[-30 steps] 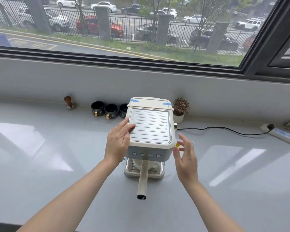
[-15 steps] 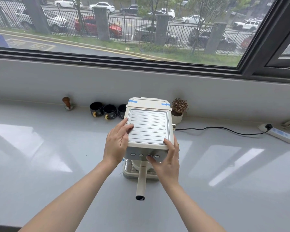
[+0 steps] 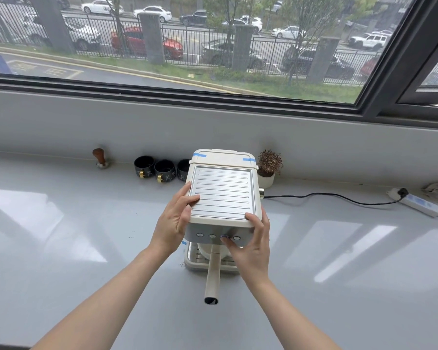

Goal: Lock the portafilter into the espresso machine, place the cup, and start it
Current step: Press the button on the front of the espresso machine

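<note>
A cream espresso machine (image 3: 221, 195) stands on the grey counter. Its portafilter sits under the brew head, with the long cream handle (image 3: 212, 274) pointing toward me. A white cup (image 3: 205, 251) rests on the drip tray (image 3: 191, 261), mostly hidden under the machine. My left hand (image 3: 175, 221) lies flat against the machine's left side, fingers over the top edge. My right hand (image 3: 250, 243) grips the front right corner, with its thumb on the third of the front buttons (image 3: 224, 236), which shows a purple glow.
Three dark cups (image 3: 162, 170) and a wooden-handled tamper (image 3: 100, 157) stand by the wall at the left. A small potted plant (image 3: 268, 170) is behind the machine. A black cable (image 3: 326, 198) runs right to a power strip (image 3: 417, 204).
My right hand came in from the machine's right side onto its front corner, and its thumb settled on a front button. My left hand stayed on the left side.
</note>
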The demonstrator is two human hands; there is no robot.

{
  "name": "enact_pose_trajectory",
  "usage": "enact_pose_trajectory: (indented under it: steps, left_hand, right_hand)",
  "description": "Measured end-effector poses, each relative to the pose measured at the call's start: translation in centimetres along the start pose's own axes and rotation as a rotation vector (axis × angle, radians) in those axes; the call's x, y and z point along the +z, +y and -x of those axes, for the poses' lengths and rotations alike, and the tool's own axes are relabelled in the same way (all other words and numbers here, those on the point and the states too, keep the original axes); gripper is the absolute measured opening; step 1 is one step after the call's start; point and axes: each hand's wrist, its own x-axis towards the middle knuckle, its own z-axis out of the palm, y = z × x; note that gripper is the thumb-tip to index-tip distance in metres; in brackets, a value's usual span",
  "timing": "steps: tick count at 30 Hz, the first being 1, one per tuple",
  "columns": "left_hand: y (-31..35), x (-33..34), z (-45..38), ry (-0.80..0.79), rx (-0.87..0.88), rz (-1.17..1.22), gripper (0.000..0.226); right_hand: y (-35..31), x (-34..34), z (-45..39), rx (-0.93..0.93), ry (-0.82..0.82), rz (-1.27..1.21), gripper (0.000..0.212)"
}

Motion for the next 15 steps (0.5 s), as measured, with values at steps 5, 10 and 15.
enact_pose_trajectory:
  steps: [5, 10, 15]
  left_hand:
    - [-0.13, -0.03, -0.06, 0.008, 0.012, 0.013, 0.039]
    - [-0.18, 0.06, -0.06, 0.019, 0.018, 0.028, 0.037]
    - [-0.04, 0.15, 0.03, 0.030, 0.021, 0.045, 0.037]
  right_hand:
    - [-0.21, 0.02, 0.04, -0.004, 0.000, 0.006, 0.077]
    - [-0.32, 0.09, 0.04, -0.001, 0.011, 0.013, 0.074]
    - [0.00, -0.03, 0.03, -0.022, -0.001, 0.005, 0.077]
